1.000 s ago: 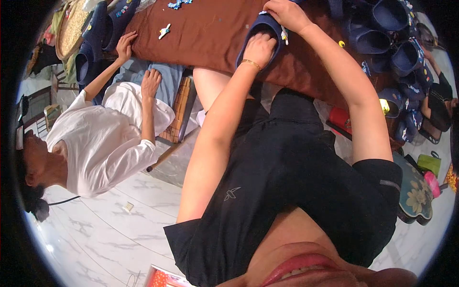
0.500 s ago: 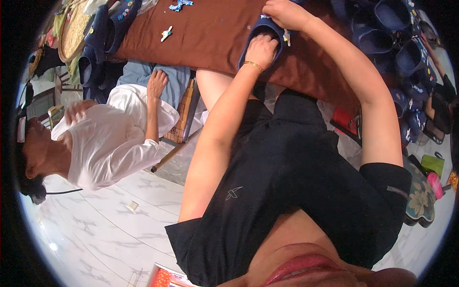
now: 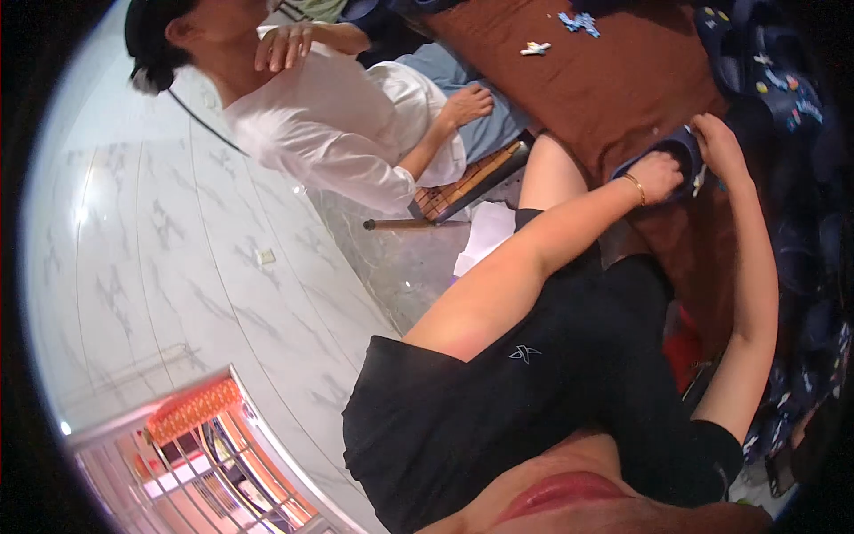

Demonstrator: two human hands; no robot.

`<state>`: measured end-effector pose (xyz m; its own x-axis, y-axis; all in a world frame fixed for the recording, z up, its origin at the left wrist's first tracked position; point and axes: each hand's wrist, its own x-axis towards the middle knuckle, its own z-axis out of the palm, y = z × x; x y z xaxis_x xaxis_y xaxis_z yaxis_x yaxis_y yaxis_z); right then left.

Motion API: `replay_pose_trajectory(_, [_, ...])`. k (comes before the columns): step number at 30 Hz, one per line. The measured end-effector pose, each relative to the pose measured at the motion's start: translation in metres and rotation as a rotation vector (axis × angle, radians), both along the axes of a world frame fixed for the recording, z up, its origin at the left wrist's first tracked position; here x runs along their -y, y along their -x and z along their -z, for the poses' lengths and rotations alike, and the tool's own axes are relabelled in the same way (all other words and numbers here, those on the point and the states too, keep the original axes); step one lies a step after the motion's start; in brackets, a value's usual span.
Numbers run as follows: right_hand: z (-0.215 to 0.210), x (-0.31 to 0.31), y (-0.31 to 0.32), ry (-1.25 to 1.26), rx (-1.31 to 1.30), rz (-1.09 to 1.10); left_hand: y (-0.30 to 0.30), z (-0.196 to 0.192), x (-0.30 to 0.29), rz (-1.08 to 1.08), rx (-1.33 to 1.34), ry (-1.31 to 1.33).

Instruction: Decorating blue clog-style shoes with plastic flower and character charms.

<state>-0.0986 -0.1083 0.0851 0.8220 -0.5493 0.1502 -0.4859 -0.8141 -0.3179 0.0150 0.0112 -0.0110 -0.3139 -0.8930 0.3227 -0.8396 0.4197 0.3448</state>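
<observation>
Around the left hand [image 3: 659,178] — a rounded navy clog [image 3: 675,144] — pale charm [image 3: 699,182] alongside.

Dark-blue foam clog [image 3: 678,142] at near edge of brown cloth-covered table [image 3: 614,84], bare left hand [image 3: 659,177] in its opening, bare right hand [image 3: 719,147] at its right, small white charm [image 3: 535,48] farther off leftward, navy foam clog pile [image 3: 783,98] along right, white-shirted person [image 3: 320,116] left of table
</observation>
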Motion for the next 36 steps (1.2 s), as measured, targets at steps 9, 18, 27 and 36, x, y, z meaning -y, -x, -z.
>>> replay_pose_trajectory(9, [0.01,0.027,-0.011,-0.119,-0.093,0.085,-0.002,-0.006,0.011,0.03,-0.001,-0.097])
replay_pose_trajectory(18, [0.015,0.046,-0.008,-0.297,-0.016,0.004,-0.012,-0.008,0.012,0.041,-0.004,-0.026])
replay_pose_trajectory(27, [-0.014,0.022,-0.007,-0.327,-0.105,0.078,-0.006,-0.006,0.007,0.015,-0.004,-0.006])
replay_pose_trajectory(36, [-0.02,0.005,-0.007,0.01,-0.183,-0.103,-0.007,-0.008,0.009,0.024,-0.011,-0.059])
